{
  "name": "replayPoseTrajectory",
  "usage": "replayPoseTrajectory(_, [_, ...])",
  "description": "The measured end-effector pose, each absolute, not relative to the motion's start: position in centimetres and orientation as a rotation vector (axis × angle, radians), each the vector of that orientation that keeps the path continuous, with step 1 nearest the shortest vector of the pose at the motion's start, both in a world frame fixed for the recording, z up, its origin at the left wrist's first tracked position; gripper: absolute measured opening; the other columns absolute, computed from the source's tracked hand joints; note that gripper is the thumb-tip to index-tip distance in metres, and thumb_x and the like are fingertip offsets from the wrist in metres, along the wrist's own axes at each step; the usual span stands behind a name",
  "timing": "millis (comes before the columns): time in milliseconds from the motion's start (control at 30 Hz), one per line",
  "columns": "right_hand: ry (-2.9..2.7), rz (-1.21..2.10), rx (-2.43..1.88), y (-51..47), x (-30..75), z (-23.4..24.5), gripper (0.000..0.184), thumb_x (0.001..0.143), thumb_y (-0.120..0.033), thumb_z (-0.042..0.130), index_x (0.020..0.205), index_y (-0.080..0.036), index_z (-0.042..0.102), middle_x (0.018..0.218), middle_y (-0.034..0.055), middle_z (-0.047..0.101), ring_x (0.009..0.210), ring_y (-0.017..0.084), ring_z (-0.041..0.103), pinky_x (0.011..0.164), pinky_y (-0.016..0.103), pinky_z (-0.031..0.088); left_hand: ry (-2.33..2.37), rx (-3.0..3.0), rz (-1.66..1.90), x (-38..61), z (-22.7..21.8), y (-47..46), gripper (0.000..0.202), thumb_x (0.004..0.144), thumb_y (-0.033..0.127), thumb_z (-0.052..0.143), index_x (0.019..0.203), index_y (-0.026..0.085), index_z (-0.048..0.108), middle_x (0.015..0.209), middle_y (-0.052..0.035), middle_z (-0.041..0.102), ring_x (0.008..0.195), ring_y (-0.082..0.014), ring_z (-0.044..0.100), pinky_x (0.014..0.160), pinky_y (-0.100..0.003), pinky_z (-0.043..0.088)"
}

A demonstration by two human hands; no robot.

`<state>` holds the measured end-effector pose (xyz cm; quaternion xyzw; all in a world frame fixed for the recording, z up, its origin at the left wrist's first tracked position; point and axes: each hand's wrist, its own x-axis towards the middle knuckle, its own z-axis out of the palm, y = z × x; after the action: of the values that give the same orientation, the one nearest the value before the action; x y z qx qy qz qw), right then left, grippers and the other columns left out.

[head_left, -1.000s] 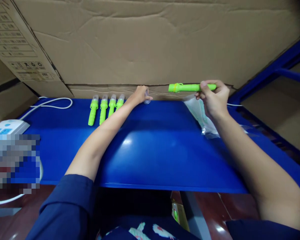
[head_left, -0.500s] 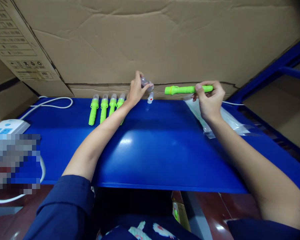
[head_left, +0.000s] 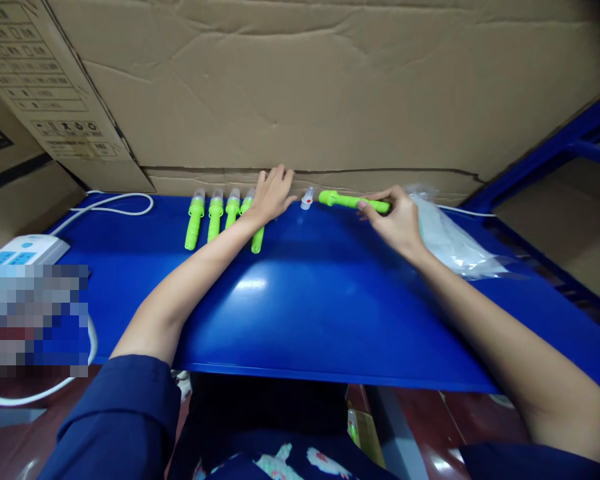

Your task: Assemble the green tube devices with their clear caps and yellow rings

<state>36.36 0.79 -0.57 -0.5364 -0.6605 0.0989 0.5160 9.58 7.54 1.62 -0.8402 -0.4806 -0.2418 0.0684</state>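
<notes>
A: Where is the green stick (head_left: 350, 201) found, with 12 o'clock taken as straight away from the person?

B: At the far half of the desk (head_left: 305, 313); whether it is lifted clear of it cannot be told. Its long axis is laid almost from 9 to 3 o'clock, the ringed end turned to 9.

A: What is faced by that end?

B: A small clear piece (head_left: 307, 199) with a red dot, set just beside it, a narrow gap being left. The piece's own axis is pointed nearly to 12, so the two are seen roughly crosswise.

A: By which hand is the stick held?

B: By the right hand (head_left: 383, 212), clamped with thumb and fingers near the 3 o'clock end.

A: And the left hand (head_left: 273, 197)?

B: Its fingers are spread apart; anything under the palm is hidden. The clear piece is placed at 3 o'clock from its thumb, nearer to it than to the right hand.

A: Farther out?

B: Four capped green sticks (head_left: 194, 225) are lined up toward 9 o'clock, the nearest partly covered by the left hand. A plastic bag (head_left: 453, 243) is laid past the right hand, toward 3 to 4 o'clock.
</notes>
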Motion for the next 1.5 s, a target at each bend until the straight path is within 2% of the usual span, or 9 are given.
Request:
replayPoseTrajectory(100, [-1.532, 0.506, -1.183, 0.2, 35.0, -0.2, 0.06, 0.069, -0.08, 0.077, 0.087, -0.027, 0.054, 0.075, 0.0057, 0.074, 0.066, 0.026, 0.074, 0.068, 0.044, 0.063, -1.245, -2.764, -0.859, 9.7, 1.6, 6.5, 0.059, 0.093, 0.043, 0.071, 0.14, 0.011, 0.057, 0.142, -0.0215, 0.062, 0.133, -0.0354, 0.056, 0.112, -0.046, 0.038])
replayPoseTrajectory(200, [-1.517, 0.681, -1.128, -0.3, 34.2, 0.1, 0.061, 0.064, -0.08, 0.08, 0.084, -0.028, 0.056, 0.068, 0.0036, 0.072, 0.059, 0.024, 0.07, 0.066, 0.042, 0.062, -1.063, -3.017, -0.921, 9.3, 2.0, 6.1, 0.05, 0.091, 0.047, 0.073, 0.126, 0.013, 0.068, 0.116, -0.0125, 0.076, 0.105, -0.0249, 0.068, 0.094, -0.033, 0.046])
replayPoseTrajectory(333, [-1.449, 0.897, -1.093, -0.1, 34.1, 0.0, 0.062, 0.056, -0.077, 0.087, 0.075, -0.027, 0.055, 0.058, -0.0003, 0.063, 0.05, 0.019, 0.062, 0.05, 0.035, 0.054, -0.99, -3.167, -0.809, 8.1, 2.9, 5.2, 0.041, 0.094, 0.05, 0.066, 0.102, 0.011, 0.077, 0.078, -0.0049, 0.073, 0.071, -0.0159, 0.06, 0.07, -0.026, 0.04])
replayPoseTrajectory(467, [-1.412, 1.026, -1.062, 0.2, 34.0, -0.3, 0.061, 0.057, -0.069, 0.091, 0.072, -0.024, 0.052, 0.058, -0.0002, 0.058, 0.05, 0.017, 0.061, 0.043, 0.029, 0.046, -0.969, -3.264, -0.736, 7.0, 3.2, 3.8, 0.041, 0.098, 0.048, 0.058, 0.102, 0.012, 0.078, 0.07, -0.0032, 0.07, 0.061, -0.0131, 0.053, 0.063, -0.026, 0.036])
replayPoseTrajectory(633, [-1.408, 1.071, -1.102, -0.2, 33.5, -0.2, 0.056, 0.063, -0.064, 0.09, 0.074, -0.023, 0.053, 0.065, -0.0001, 0.06, 0.05, 0.014, 0.06, 0.041, 0.026, 0.044, -0.948, -3.375, -0.744, 6.5, 2.7, 3.1, 0.041, 0.097, 0.047, 0.053, 0.097, 0.013, 0.076, 0.076, -0.0058, 0.075, 0.061, -0.0134, 0.057, 0.061, -0.025, 0.038])
replayPoseTrajectory(867, [-1.334, 1.133, -1.064, -0.7, 32.6, -0.5, 0.064, 0.048, -0.064, 0.096, 0.072, -0.022, 0.054, 0.063, -0.0028, 0.061, 0.048, 0.013, 0.06, 0.042, 0.025, 0.044, -0.975, -3.428, -0.741, 5.7, 2.0, 3.0, 0.05, 0.094, 0.056, 0.053, 0.093, 0.011, 0.074, 0.076, -0.0066, 0.074, 0.062, -0.014, 0.059, 0.061, -0.025, 0.04])
replayPoseTrajectory(1067, [-1.441, 1.017, -1.111, -1.2, 31.8, -0.8, 0.056, 0.066, -0.067, 0.087, 0.075, -0.024, 0.052, 0.06, 0.0013, 0.062, 0.049, 0.016, 0.061, 0.043, 0.028, 0.046, -1.125, -3.237, -0.692, 5.7, 1.0, 2.7, 0.033, 0.093, 0.034, 0.054, 0.108, 0.011, 0.072, 0.079, -0.0058, 0.071, 0.068, -0.0166, 0.059, 0.066, -0.028, 0.041])
replayPoseTrajectory(1233, [-1.634, 0.938, -1.125, -3.4, 30.5, 0.1, 0.056, 0.063, -0.066, 0.09, 0.076, -0.024, 0.054, 0.058, 0.0005, 0.066, 0.042, 0.013, 0.053, 0.04, 0.026, 0.041, -1.248, -3.085, -0.931, 5.6, -0.3, 3.3, 0.037, 0.092, 0.021, 0.053, 0.129, 0.018, 0.052, 0.095, -0.0058, 0.069, 0.082, -0.02, 0.065, 0.079, -0.032, 0.049])
replayPoseTrajectory(1500, [-1.748, 0.611, -1.165, -5.3, 29.6, 0.5, 0.057, 0.059, -0.069, 0.089, 0.075, -0.026, 0.054, 0.061, -0.0021, 0.061, 0.044, 0.013, 0.049, 0.039, 0.026, 0.033, -1.305, -2.999, -0.712, 6.9, -0.1, 2.5, 0.01, 0.096, 0.014, 0.047, 0.102, 0.021, 0.051, 0.092, -0.0091, 0.067, 0.087, -0.0263, 0.069, 0.081, -0.037, 0.05])
